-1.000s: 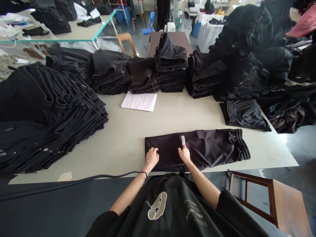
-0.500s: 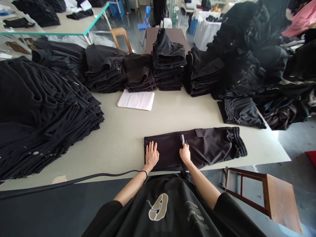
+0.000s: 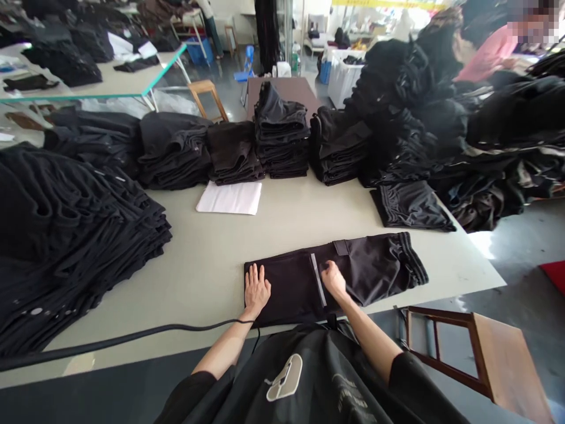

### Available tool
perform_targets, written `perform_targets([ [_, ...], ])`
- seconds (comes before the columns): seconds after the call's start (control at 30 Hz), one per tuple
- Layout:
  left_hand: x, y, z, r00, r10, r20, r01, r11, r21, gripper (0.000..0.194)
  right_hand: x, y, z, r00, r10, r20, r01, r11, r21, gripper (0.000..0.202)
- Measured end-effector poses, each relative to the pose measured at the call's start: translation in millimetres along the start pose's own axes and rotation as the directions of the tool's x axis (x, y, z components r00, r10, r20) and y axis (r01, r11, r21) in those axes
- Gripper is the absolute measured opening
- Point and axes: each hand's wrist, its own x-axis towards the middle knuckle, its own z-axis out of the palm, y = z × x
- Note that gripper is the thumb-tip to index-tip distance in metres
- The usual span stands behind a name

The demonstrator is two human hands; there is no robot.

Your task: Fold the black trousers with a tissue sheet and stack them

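A pair of black cargo trousers (image 3: 291, 288) lies folded lengthwise along the table's front edge, its gathered elastic waist to the right and its flapped pocket on the upper side. My left hand (image 3: 256, 291) rests flat on the leg end, fingers stretched out. Across the leg runs a narrow light-grey strip (image 3: 318, 280), whose kind I cannot tell. Just right of that strip, my right hand (image 3: 334, 280) is closed over the trousers with its fingers curled under. Whatever it may hold is hidden.
A large heap of dark garments (image 3: 79, 229) covers the table's left side. Folded stacks (image 3: 282, 141) line the back, with white paper (image 3: 229, 198) before them. Another folded garment (image 3: 412, 204) lies at right. A black cable (image 3: 132, 338) crosses the front edge near a wooden stool (image 3: 503, 353).
My right hand has moved off the grey strip to its right side, leaving the strip's full length visible. The left hand stays flat on the leg. The camera view has tilted up.
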Motion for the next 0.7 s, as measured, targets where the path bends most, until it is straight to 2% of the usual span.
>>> perform_targets([
  [0.07,2,-2,-0.1,1.000,0.010,0.003,-0.010,0.999,0.038,0.062,22,37,-48,0.994,0.067,-0.088,-0.067,0.998,0.004,0.040],
  [0.17,4,4,-1.0,1.000,-0.012,0.003,0.012,0.995,0.098,0.061,56,113,-128,0.953,0.214,-0.215,-0.216,0.976,0.012,0.040],
  [0.23,5,20,-0.1,1.000,-0.020,0.011,0.018,0.992,0.128,0.060,77,169,-169,0.912,0.312,-0.267,-0.315,0.949,0.030,0.044],
  [0.3,4,49,4.2,0.999,0.040,0.037,-0.045,0.990,0.136,0.060,96,218,-192,0.880,0.403,-0.251,-0.402,0.914,0.057,0.049],
  [0.4,0,106,17.5,0.980,0.190,0.065,-0.197,0.972,0.129,0.060,123,268,-200,0.878,0.472,-0.085,-0.451,0.873,0.185,0.057],
  [0.5,-5,153,31.5,0.971,0.239,0.030,-0.241,0.958,0.153,0.060,144,290,-196,0.904,0.426,0.043,-0.420,0.862,0.282,0.056],
  [0.6,-9,171,38.2,0.972,0.234,-0.014,-0.228,0.956,0.182,0.062,155,305,-195,0.921,0.369,0.120,-0.388,0.865,0.317,0.055],
  [0.7,-13,172,39.0,0.975,0.220,-0.024,-0.212,0.959,0.188,0.067,158,327,-196,0.902,0.297,0.313,-0.408,0.825,0.392,0.054],
])
